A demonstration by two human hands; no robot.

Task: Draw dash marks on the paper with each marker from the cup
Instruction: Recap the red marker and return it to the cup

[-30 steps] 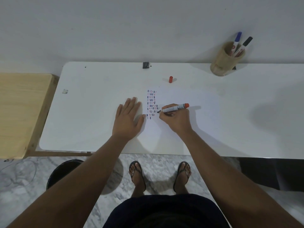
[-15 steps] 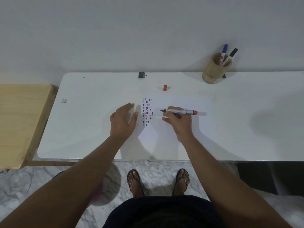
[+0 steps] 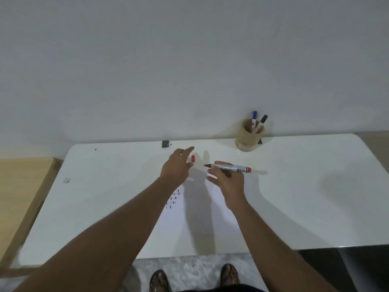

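Marker (image 3: 229, 167) with a red end plug lies level in the right hand (image 3: 228, 182), pinched at mid-barrel between thumb and fingers, bare tip pointing left above the table; the left hand (image 3: 175, 167) is spread and holds nothing, its fingers reaching just beside the small red cap (image 3: 193, 158) that rests on the tabletop. Such a marker should be light, stiff and a little slick, so mid-barrel is the sound place to hold it; the cap is tiny and apt to roll or skid, best pinched at its sides. Paper (image 3: 200, 207) lies flat near the front edge, thin and likely to slide, with dash marks (image 3: 173, 199) partly hidden by the left forearm; their colours are hard to tell in this dim view. Cup (image 3: 249, 137) stands at the back by the wall with two markers (image 3: 257, 123) upright in it; the white table (image 3: 305, 197) is glossy and smooth, set against a plain wall, with a wooden surface (image 3: 21, 186) alongside and marbled floor below.
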